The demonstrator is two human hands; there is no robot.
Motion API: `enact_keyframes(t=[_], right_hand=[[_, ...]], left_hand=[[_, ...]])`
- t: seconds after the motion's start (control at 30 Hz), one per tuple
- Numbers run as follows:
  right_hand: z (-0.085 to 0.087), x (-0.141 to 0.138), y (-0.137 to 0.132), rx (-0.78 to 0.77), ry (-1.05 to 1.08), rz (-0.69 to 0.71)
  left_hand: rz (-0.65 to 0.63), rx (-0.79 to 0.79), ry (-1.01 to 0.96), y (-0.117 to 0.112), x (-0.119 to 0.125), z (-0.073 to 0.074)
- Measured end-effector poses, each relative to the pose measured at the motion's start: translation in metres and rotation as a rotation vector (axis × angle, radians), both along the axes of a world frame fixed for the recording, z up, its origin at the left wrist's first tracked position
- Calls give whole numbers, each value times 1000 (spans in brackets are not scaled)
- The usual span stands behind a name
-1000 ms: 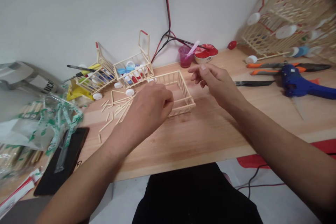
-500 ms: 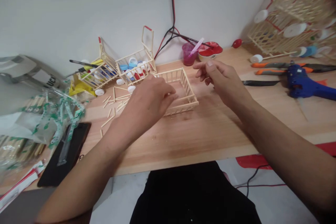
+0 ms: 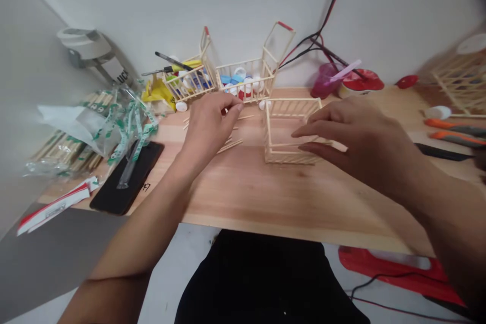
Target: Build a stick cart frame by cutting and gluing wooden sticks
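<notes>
The left hand [image 3: 210, 129] is held half closed, with its fingertips [image 3: 236, 106] pulled in close (whether a thin stick is pinched there cannot be told). The right hand [image 3: 355, 139] is held open, and its fingers [image 3: 315, 129] are stretched out over a square box of little sticks [image 3: 292, 154]. The box is set on the wood table [image 3: 304, 197], between the two hands and nearer the right one. Short loose sticks [image 3: 230, 146] are left lying just below the left hand. Past that hand, a stick cart full of bottle caps [image 3: 246, 81] is seen. A pink cup [image 3: 322, 81] and a red bowl [image 3: 360, 81] are seen past the right hand.
</notes>
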State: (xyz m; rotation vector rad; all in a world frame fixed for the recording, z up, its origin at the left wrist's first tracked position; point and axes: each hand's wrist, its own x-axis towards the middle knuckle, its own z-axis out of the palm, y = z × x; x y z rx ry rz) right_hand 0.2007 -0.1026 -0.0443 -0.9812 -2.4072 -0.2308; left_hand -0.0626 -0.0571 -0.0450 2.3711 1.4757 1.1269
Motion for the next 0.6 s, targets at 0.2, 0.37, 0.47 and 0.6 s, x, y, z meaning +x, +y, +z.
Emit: enact_keyframes(t=[0.2,0.37,0.47,0.6], right_hand=[[-3,-8,6,-21,-145,-7],[-1,-10,6,-51,-181,-17],[-1,-12,6,-64,-184,-15],[0,-14,4,-62,-176,-27]], left_hand=[[-3,-53,-20,6,-10,-16],[-16,-46,-11,3,-11,-14],[-21,-49,-5,3,-10,-13],[-17,-64,5,4,-10,-14]])
